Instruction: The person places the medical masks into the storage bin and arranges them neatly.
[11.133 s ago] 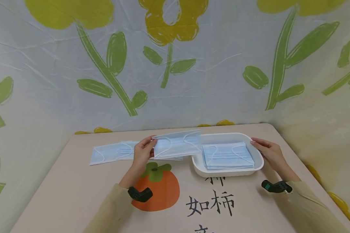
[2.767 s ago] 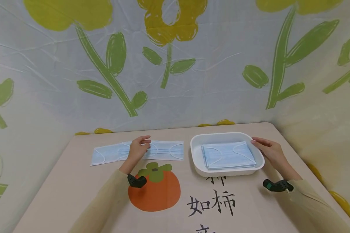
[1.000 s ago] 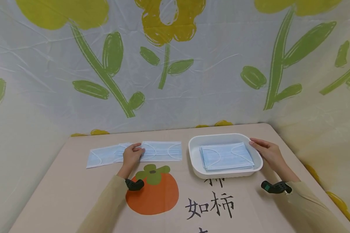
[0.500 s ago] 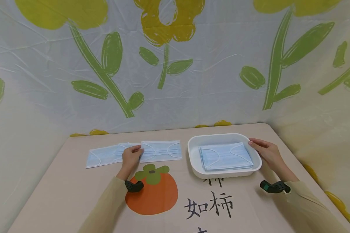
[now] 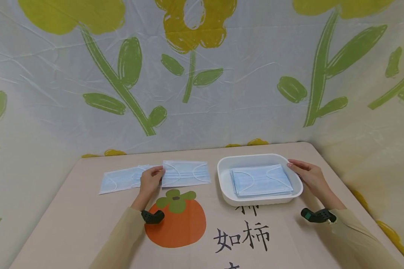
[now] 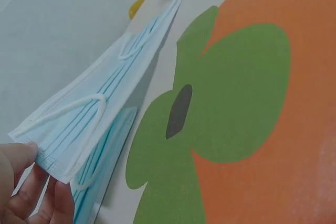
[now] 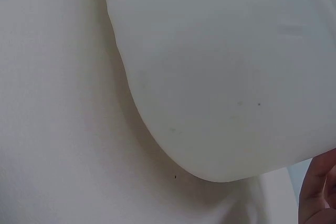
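Observation:
My left hand (image 5: pixel 150 182) pinches the left end of a pale blue face mask (image 5: pixel 185 173). In the left wrist view, thumb and fingers (image 6: pixel 31 187) hold its pleated end, and the face mask (image 6: pixel 94 98) is tilted up off the table. Beneath it another mask (image 6: pixel 107 150) lies flat. Further left, overlapping face masks (image 5: pixel 119 180) lie partly behind the hand. My right hand (image 5: pixel 311 177) grips the right rim of a white oval-cornered tray (image 5: pixel 262 201). A stack of masks (image 5: pixel 260 181) lies inside. The right wrist view shows the tray's outer wall (image 7: pixel 220 77) and a little of the fingers (image 7: pixel 317 182).
A light tabletop (image 5: pixel 74 220) carries a printed orange persimmon (image 5: pixel 176 231) and black characters (image 5: pixel 242 239). Behind it hangs a pale cloth (image 5: pixel 242 104) with flower prints. Black straps (image 5: pixel 153 216) sit on both wrists.
Eleven seconds ago my left hand held another mask beside the tray. In the last second it has taken a mask from the table and raised it slightly. My right hand stays on the rim.

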{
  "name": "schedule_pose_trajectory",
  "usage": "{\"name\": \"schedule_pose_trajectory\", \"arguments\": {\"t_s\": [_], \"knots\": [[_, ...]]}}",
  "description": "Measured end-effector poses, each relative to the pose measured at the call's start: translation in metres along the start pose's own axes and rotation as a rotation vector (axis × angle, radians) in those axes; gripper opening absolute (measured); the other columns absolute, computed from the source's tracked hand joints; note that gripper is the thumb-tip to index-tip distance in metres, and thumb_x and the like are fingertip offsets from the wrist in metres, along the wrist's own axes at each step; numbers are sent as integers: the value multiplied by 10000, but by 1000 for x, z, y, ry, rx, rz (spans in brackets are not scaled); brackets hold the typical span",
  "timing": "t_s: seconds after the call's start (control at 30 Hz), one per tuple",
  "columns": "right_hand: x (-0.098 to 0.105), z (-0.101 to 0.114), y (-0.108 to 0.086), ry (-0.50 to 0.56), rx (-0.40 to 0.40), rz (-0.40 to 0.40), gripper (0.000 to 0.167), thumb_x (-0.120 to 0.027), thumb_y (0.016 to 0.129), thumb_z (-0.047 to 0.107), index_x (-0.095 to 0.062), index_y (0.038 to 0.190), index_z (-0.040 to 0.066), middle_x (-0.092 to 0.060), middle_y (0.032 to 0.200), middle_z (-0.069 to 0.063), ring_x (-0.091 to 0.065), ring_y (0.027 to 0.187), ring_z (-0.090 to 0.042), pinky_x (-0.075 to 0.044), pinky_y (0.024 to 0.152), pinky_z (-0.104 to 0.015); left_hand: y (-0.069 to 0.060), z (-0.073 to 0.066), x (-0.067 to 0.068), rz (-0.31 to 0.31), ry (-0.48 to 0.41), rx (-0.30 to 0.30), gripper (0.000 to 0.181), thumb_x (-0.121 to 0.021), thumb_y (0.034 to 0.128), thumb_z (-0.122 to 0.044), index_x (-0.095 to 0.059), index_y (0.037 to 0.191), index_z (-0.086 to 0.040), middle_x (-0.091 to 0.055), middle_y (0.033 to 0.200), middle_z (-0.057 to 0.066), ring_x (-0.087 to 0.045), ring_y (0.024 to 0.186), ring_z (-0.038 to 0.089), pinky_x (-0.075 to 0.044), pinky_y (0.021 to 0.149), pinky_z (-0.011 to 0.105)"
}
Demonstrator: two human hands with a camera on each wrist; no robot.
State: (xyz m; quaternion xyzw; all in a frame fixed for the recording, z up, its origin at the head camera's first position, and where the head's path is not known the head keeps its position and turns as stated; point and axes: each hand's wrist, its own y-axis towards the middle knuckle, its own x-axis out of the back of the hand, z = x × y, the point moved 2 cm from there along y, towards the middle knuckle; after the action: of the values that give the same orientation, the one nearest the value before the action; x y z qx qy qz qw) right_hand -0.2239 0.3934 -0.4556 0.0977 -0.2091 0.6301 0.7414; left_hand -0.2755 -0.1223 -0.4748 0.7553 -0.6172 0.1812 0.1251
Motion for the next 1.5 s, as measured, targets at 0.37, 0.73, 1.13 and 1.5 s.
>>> {"name": "schedule_pose_trajectory", "arguments": {"t_s": [0.37, 0.73, 1.13, 1.5], "knots": [[0, 1, 0, -30, -17, -2, 723, -540, 930, 496, -403, 1428, -11, -388, 1476, -250, -471, 926, 113, -486, 811, -94, -10, -10, 1, 3, -160, 78, 325, -630, 932, -190, -654, 1201, -10, -673, 1102, 203, -559, 687, 56, -489, 598, 141], [1, 1, 1, -24, -10, -3, 709, -543, 936, 479, -409, 1419, -21, -457, 1419, -207, -477, 868, 150, -496, 769, -76, -19, -26, 9, -40, -204, 45, 328, -611, 945, -198, -645, 1215, -15, -666, 1044, 166, -532, 661, 57, -490, 605, 129], [1, 2, -1, 33, -3, 3, 718, -579, 922, 462, -410, 1408, -39, -466, 948, 304, -494, 846, 157, -499, 748, -71, -26, -33, 13, -93, -260, 39, 302, -607, 947, -188, -658, 1198, -27, -672, 1046, 181, -529, 644, 36, -479, 597, 125], [1, 2, -1, 43, -4, 5, 722, -583, 920, 462, -407, 1409, -39, -471, 927, 321, -496, 843, 158, -500, 746, -71, -36, -47, 13, -109, -269, 7, 308, -595, 956, -200, -653, 1210, -34, -679, 1112, 175, -540, 685, 36, -474, 620, 122]]}}
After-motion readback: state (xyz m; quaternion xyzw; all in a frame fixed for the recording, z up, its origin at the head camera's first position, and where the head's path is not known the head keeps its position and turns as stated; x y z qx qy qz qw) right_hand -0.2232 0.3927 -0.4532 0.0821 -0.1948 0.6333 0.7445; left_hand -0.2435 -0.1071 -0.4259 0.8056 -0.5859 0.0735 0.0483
